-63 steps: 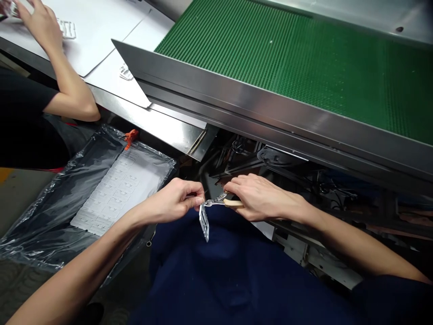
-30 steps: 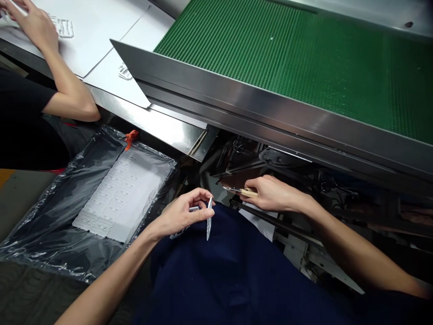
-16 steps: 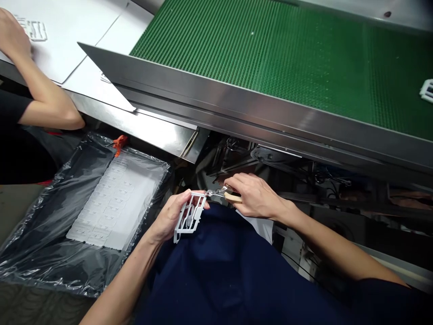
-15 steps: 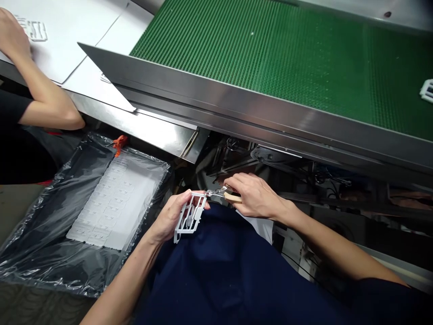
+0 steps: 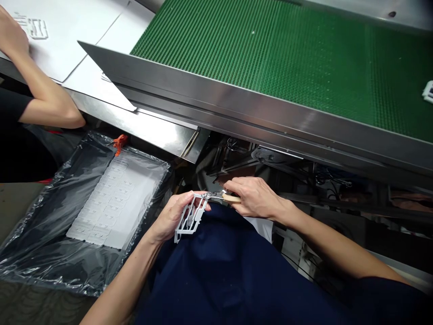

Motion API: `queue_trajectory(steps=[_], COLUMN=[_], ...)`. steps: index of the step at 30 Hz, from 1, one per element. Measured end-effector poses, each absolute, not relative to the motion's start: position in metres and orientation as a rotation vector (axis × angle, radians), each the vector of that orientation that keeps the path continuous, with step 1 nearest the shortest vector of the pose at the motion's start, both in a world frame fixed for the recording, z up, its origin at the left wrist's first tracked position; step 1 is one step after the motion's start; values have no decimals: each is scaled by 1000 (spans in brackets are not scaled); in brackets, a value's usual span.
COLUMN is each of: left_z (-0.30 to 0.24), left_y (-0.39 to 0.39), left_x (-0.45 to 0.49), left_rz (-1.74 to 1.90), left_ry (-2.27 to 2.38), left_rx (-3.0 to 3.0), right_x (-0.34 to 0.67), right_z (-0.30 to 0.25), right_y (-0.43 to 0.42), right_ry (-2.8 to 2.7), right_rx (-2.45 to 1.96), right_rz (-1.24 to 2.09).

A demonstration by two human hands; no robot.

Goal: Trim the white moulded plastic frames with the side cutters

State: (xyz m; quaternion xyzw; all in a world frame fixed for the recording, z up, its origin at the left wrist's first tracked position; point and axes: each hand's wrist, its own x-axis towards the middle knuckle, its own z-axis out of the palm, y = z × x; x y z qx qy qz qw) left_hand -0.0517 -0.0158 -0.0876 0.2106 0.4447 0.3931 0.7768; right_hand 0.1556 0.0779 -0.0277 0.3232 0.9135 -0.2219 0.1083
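My left hand [image 5: 172, 215] grips a white plastic frame part [image 5: 190, 218] over my lap, its flat face turned up toward me. My right hand [image 5: 253, 197] is closed on small cutting pliers [image 5: 221, 197] with a pale handle. The metal jaws of the pliers touch the frame's upper right corner. Both hands sit just below the steel edge of the conveyor, above my dark blue clothing.
A green conveyor belt [image 5: 277, 54] in a steel frame [image 5: 237, 108] runs across the top, with a white part [image 5: 429, 90] at its right edge. To my left is a plastic-lined bin [image 5: 50, 234] holding white parts [image 5: 113, 203]. A co-worker's arm [image 5: 43, 95] rests on a white table [image 5: 84, 27].
My left hand turned the white frame from edge-on to face-up. My right hand came back from under the conveyor and brought the pliers' jaws to the frame's corner.
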Motion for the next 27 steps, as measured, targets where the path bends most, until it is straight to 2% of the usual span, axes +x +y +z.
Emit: queue_trajectory(steps=[3, 7, 10, 17, 22, 27], left_z=[-88, -86, -87, -123, -157, -189], left_y=[-15, -14, -15, -12, -28, -55], left_x=[-51, -51, -52, -55, -64, -73], left_rz=[857, 862, 907, 1086, 1156, 1185], left_ry=[954, 939, 927, 860, 859, 944], left_rx=[433, 383, 341, -10, -221, -379], right_x=[156, 156, 156, 131, 70, -16], right_z=[-32, -44, -57, -92, -119, -156], right_y=[77, 81, 86, 95, 121, 167], right_ry=[2649, 2448, 2246, 2224, 2470, 2738], right_rx=[1036, 1375, 1500, 1559, 1494, 1396], right_rz=[-838, -1236, -1341, -1041, -877, -460])
